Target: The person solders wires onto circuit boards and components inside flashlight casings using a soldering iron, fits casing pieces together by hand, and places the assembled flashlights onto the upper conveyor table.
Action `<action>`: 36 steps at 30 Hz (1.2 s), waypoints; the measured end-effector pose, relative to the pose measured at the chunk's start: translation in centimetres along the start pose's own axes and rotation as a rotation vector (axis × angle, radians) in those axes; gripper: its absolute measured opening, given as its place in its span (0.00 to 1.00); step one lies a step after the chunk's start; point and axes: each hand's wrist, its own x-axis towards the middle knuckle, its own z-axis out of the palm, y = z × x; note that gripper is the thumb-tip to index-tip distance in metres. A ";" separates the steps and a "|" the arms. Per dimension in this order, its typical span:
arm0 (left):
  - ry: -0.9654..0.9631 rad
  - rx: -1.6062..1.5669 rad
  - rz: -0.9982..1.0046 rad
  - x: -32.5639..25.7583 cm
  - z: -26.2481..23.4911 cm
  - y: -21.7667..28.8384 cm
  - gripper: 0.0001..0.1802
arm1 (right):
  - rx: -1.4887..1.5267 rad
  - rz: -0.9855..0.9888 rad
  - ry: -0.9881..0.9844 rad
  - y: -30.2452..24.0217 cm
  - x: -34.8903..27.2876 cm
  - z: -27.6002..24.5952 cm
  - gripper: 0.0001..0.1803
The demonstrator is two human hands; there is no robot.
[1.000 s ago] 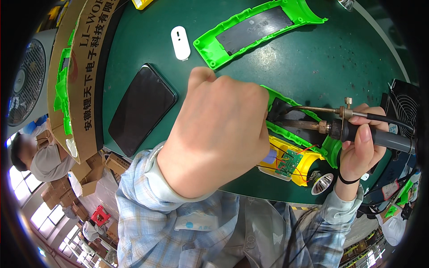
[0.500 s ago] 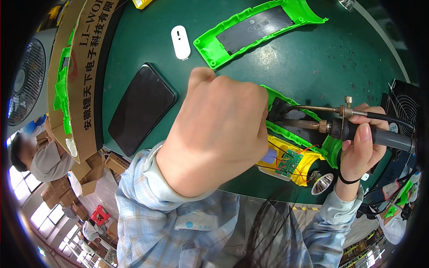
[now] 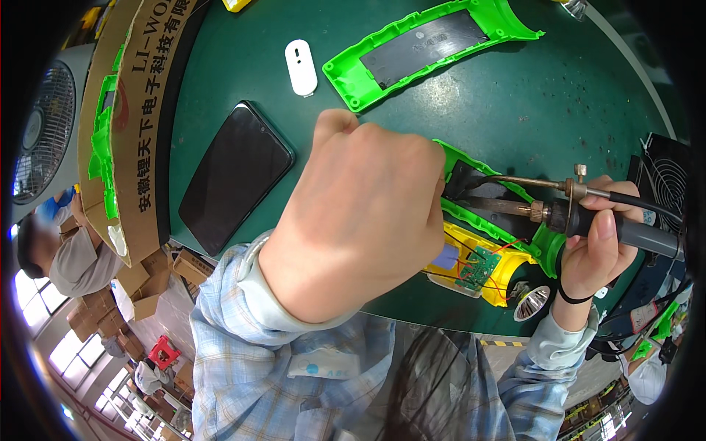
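Observation:
My left hand is closed in a fist-like grip, knuckles up, at the left end of a green plastic shell with a black panel inside. Its fingertips are hidden beneath it, so what they pinch cannot be seen. In my right hand is a soldering iron with a thin metal feed tube above its barrel. The iron's tip points left, over the black panel close to my left hand. Just below lies a yellow housing with a green circuit board, red and black wires and a purple cylinder.
A second green shell and a white oval plastic part lie farther back. A black phone rests left of my hand, beside a cardboard sheet. A round reflector sits at the table's near edge; a fan guard stands at right.
The soldering iron has drawn slightly to the right with my right hand. My left hand keeps its closed grip, and the whole view has shifted a little.

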 end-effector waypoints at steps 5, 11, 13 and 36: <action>0.011 -0.019 -0.006 0.0 0.0 0.1 0.02 | -0.018 -0.015 0.025 0.1 0.0 0.1 0.12; 0.008 0.011 -0.018 0.0 0.0 0.2 0.02 | -0.030 -0.026 0.008 0.2 0.1 0.1 0.12; 0.004 0.009 -0.014 0.0 0.0 0.1 0.02 | -0.020 0.002 0.007 0.0 -0.1 0.1 0.12; 0.057 -0.006 -0.010 0.1 0.1 0.1 0.03 | -0.004 0.041 0.021 -0.2 0.0 0.0 0.12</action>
